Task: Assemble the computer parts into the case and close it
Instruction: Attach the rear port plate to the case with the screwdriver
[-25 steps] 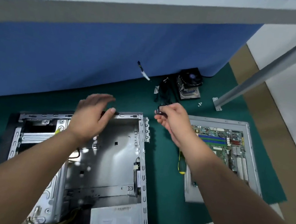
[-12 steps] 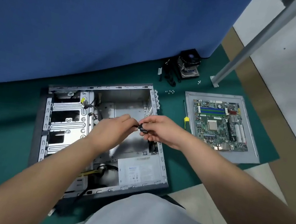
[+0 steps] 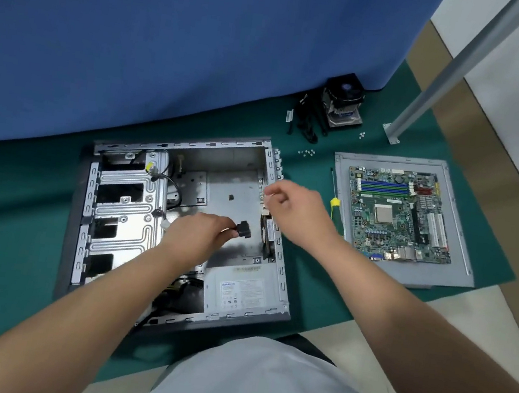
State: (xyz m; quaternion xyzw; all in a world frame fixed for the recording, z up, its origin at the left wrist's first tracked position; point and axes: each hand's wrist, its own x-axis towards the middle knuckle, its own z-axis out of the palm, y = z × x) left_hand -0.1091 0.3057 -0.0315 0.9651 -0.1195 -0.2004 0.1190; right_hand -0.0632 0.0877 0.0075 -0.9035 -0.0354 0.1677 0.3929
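hands parted: left hand (image 3: 195,237) pinching light, stiff black connector (image 3: 244,229) by its body; right hand (image 3: 295,212) loosely curled, empty.

PC repair workshop: open case (image 3: 179,218), loose mobo (image 3: 397,214), green floor mat (image 3: 18,214)

The open case (image 3: 178,225) lies left of the side panel (image 3: 459,275). The motherboard (image 3: 397,214) rests on that panel. The cooler (image 3: 343,103) sits behind both.

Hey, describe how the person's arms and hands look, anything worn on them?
Both forearms are bare up to the frame's edge, with no sleeves in view. The left hand and right hand wear no gloves, and no rings, watch or wrist strap show.
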